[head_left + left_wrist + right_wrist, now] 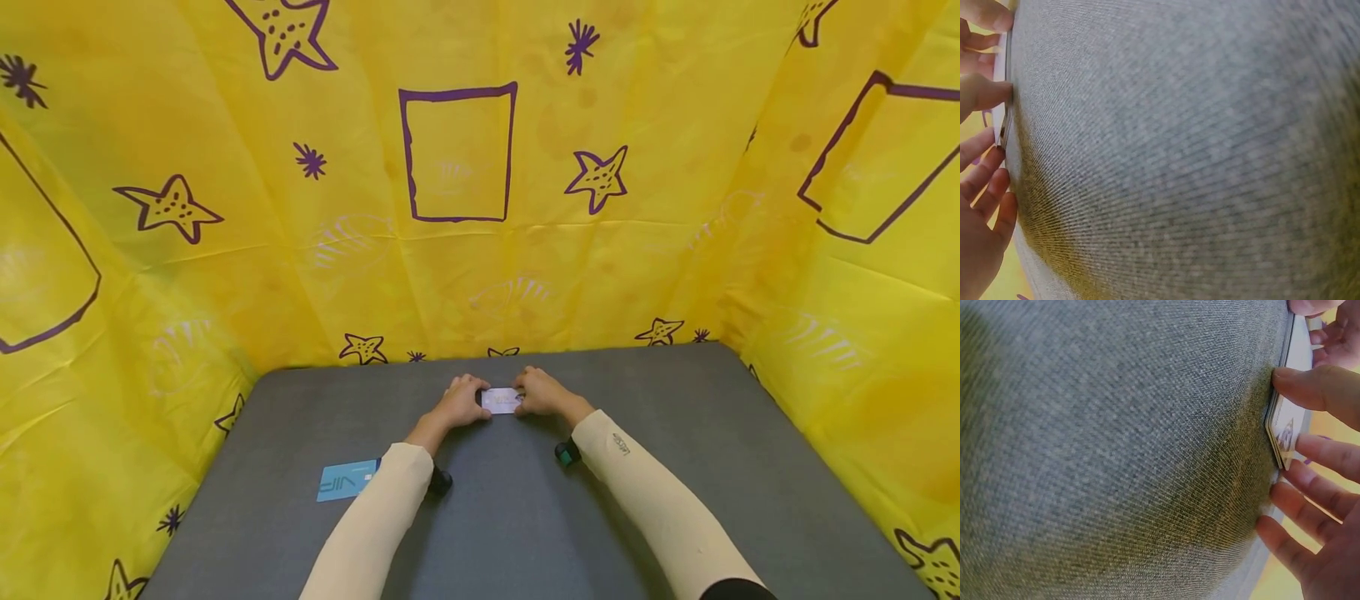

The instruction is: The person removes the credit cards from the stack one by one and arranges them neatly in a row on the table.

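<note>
A small pale card (498, 401) lies flat on the grey table, near its far edge. In the right wrist view its side shows layered edges, like a thin stack of cards (1282, 428). My left hand (459, 402) pinches the left end between thumb and fingers. At the opposite end, my right hand (543, 393) pinches it the same way, its thumb (1304, 387) on the near long edge and its fingertips at the short end. The other fingers of the right hand spread out against the table cloth.
A light blue card (345, 481) marked VIP lies on the grey table (495, 533), partly behind my left sleeve. Dark wrist devices (567, 453) sit under both wrists. Yellow fabric walls (465, 275) with starfish drawings enclose the table at the back and sides.
</note>
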Demonstrator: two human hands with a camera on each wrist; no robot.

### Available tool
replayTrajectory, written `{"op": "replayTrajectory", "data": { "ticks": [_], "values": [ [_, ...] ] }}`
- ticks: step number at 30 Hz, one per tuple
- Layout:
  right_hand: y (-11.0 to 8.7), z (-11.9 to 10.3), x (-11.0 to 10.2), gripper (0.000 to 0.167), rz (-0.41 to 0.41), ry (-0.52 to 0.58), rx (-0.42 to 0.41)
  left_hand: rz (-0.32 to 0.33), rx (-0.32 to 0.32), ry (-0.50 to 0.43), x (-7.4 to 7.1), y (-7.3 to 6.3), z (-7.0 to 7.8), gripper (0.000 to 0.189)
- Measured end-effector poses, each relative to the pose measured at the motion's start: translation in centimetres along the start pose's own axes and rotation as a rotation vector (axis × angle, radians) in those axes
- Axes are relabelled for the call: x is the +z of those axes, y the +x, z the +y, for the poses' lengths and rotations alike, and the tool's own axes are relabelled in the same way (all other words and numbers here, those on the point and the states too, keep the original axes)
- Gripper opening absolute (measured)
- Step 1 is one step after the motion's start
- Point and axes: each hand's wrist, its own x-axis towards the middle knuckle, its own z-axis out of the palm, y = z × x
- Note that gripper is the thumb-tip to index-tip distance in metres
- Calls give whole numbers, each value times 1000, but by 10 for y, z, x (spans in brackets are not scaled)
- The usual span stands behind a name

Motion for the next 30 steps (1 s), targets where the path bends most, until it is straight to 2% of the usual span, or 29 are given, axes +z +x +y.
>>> {"op": "replayTrajectory", "data": {
  "ticks": [11, 23, 30],
  "values": [
    [0, 0, -3, 48, 8, -17, -30, -7, 8, -21, -3, 1, -3, 51],
    [-1, -1, -5, 48, 0, -12, -29, 21, 28, -32, -1, -1, -5, 52],
    [-3, -1, -9, 47, 39, -2, -47, 54, 57, -47, -5, -3, -5, 53]
  ]
}}
